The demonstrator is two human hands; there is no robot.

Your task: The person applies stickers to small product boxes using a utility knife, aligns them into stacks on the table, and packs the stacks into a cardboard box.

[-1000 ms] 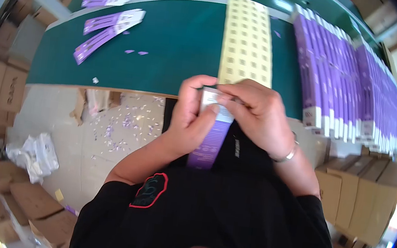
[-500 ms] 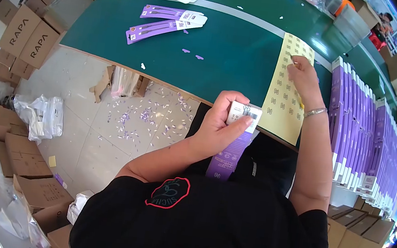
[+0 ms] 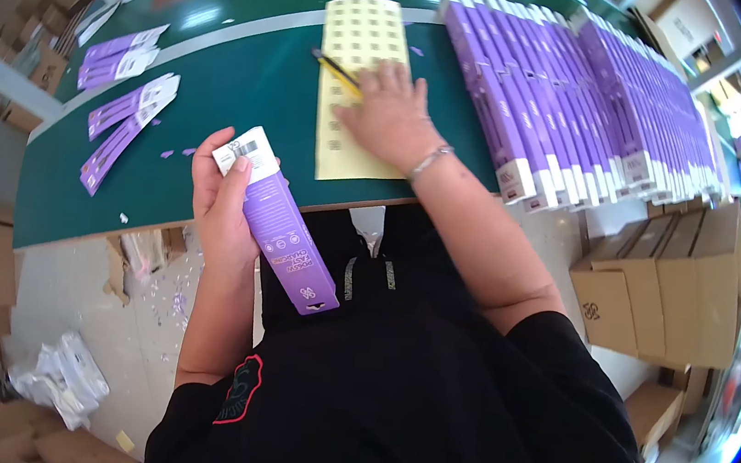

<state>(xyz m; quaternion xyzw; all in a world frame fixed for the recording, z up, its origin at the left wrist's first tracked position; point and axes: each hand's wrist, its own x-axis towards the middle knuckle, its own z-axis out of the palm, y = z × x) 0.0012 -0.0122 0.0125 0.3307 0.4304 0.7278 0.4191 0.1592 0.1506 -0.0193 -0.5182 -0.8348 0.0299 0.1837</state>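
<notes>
My left hand [image 3: 230,205] grips the white end of a purple box [image 3: 290,245], which slants down in front of my shirt with its printed face up. Over the yellow sticker sheet [image 3: 333,158] on the green table, my right hand [image 3: 389,118] lies with its fingers spread. A dark pen-like tool [image 3: 337,70] rests on the sheet, by the fingertips of my right hand.
Purple boxes [image 3: 534,104] stand in long rows at the right of the table [image 3: 250,78]. Flat purple sleeves [image 3: 125,123] lie at the left. Cardboard cartons [image 3: 660,286] are at the right below, and a white plastic bag [image 3: 70,380] is on the floor.
My left hand has brought the purple box away from the sheet, showing more of its face. My right hand, earlier pinched at the sheet, is now spread on it, and the dark tool lies there.
</notes>
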